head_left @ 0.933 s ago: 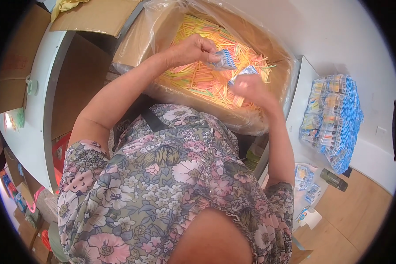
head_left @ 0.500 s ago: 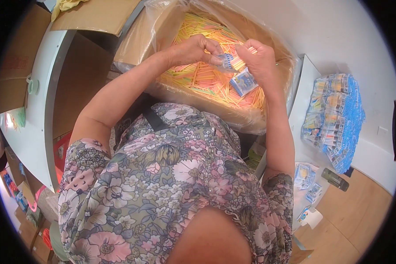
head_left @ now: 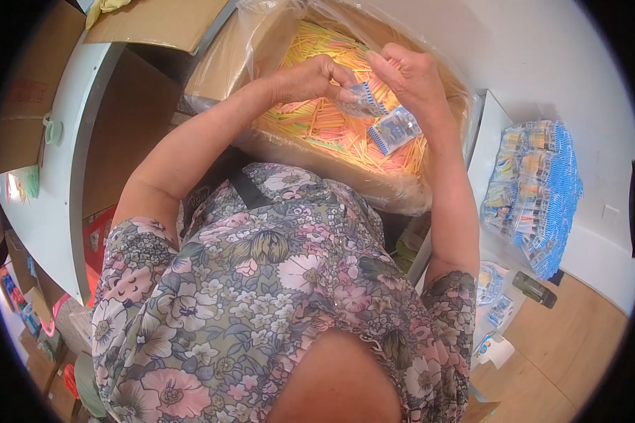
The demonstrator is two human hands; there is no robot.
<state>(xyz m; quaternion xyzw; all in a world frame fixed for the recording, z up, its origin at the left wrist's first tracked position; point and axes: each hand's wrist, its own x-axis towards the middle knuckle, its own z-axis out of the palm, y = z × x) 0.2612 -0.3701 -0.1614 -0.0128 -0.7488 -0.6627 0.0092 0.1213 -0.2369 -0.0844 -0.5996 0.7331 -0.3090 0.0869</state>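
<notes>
Over a carton (head_left: 222,67) of thin pastel sticks (head_left: 321,120), my two hands are raised close together. My left hand (head_left: 317,79) pinches a small clear plastic bag (head_left: 365,100) with a blue striped edge. Closed around a small bunch of yellow and orange sticks (head_left: 382,92) is my right hand (head_left: 415,79). The bunch's lower ends are close to the bag; whether they are inside it I cannot tell. A second blue-and-white packet (head_left: 395,130) lies on the loose sticks below my right wrist.
Clear plastic film lines the carton. Right of it, a large pile of blue-edged packets (head_left: 536,194) leans by the wall. A dark green cylinder (head_left: 534,289) lies below that. At left stand a white-edged table (head_left: 53,190) and an open cardboard box (head_left: 148,28).
My right hand has moved up and slightly away from the bag, and more of the bag shows. My left hand stays nearly in place, still pinching it.
</notes>
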